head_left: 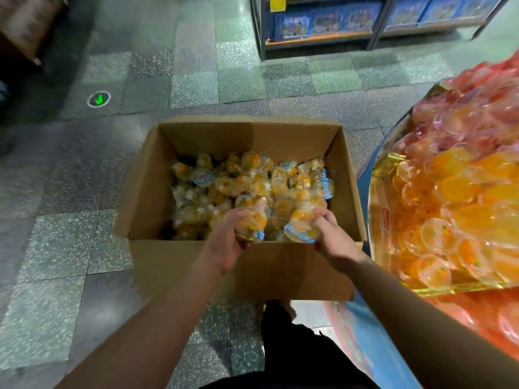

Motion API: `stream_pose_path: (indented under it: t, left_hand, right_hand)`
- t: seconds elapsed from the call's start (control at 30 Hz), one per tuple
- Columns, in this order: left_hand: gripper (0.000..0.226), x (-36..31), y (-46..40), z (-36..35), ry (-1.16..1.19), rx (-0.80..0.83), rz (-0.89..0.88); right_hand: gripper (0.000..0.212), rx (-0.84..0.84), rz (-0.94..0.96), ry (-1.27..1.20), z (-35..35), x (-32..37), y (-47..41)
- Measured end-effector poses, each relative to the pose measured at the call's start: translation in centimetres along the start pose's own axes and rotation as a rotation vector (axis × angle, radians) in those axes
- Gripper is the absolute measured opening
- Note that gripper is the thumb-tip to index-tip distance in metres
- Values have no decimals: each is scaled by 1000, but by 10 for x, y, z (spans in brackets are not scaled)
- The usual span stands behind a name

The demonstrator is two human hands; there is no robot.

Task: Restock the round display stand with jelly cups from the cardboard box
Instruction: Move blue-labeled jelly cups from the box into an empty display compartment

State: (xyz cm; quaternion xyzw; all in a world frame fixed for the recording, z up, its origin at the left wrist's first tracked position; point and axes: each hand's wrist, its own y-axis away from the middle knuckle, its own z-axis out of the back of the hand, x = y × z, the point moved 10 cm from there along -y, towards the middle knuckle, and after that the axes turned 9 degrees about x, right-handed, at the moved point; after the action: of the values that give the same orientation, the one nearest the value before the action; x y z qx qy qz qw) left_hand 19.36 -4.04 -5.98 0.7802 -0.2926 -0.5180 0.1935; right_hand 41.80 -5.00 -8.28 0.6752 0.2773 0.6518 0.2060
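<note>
Because left hand (228, 242) and right hand (332, 242) each have a curled grip on a loose bunch of jelly cups (254, 223) over the cardboard box (196, 265), some may slip out w/ the swing to the display stand (377, 209) at 3 o'clock.

The cardboard box (196, 265) under both hands is plain brown. The jelly cups (252, 181) just beyond the fingers are clear with orange and yellow filling; their lids are white with blue rims. To the right of the right hand, the round display stand (362, 220) has a blue side, and its heaped cups run from orange and yellow to pink and red. The floor (84, 192) left of the left hand is speckled grey-green tile, with a green arrow mark (98, 99) in a pale ring.
</note>
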Motion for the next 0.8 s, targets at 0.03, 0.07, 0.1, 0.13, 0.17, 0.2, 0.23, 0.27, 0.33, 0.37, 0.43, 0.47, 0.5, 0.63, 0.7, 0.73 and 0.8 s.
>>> stream_pose_path:
  t: [0.03,0.07,0.1,0.13,0.17,0.2,0.23,0.27,0.33,0.37,0.43,0.47,0.5,0.63,0.7,0.73,0.8]
  left_hand:
    - [29,2,15,-9,7,20,-12]
    - [31,5,31,-18,14,39,-14]
    - [35,10,45,-25,17,56,-15]
    - [41,15,62,-31,19,63,-10]
    - [44,21,76,-35,17,68,-14]
    - [45,26,93,-40,15,71,-20]
    - [43,34,106,-42,9,77,-34]
    - [41,41,121,-46,8,77,-37]
    - [37,56,148,-54,4,83,-40]
    - [38,64,159,-58,5,95,-50]
    - [43,74,181,-74,-23,154,-85]
    - [41,78,194,-85,-46,190,-98]
    - [35,83,203,-94,-67,219,-99]
    - [29,103,238,-143,-82,340,-7]
    - [41,110,249,-173,-97,418,-15]
    - [43,116,256,-189,-76,460,-5]
    - [28,129,264,-214,-91,498,3]
  right_hand:
    - [23,43,6,-86,-9,-3,16]
    - [15,78,5,-183,-18,-7,34]
    - [17,116,12,-264,-27,-9,54]
    - [24,162,24,-314,-37,-12,73]
    - [32,208,42,-362,-45,-15,92]
    - [42,253,57,-411,-54,-18,114]
    - [49,289,76,-456,-61,-22,134]
    - [52,325,92,-484,-67,-26,155]
    - [40,343,127,-493,-71,-37,191]
    - [33,328,150,-471,-68,-43,207]
    - [37,254,199,-390,-58,-51,237]
    - [44,219,224,-357,-51,-55,253]
    - [49,195,242,-336,-45,-58,267]
    - [33,83,287,-340,-20,-66,328]
    - [33,3,315,-327,-1,-71,355]
    - [32,-29,323,-327,9,-73,369]
    - [30,-69,332,-340,27,-81,394]
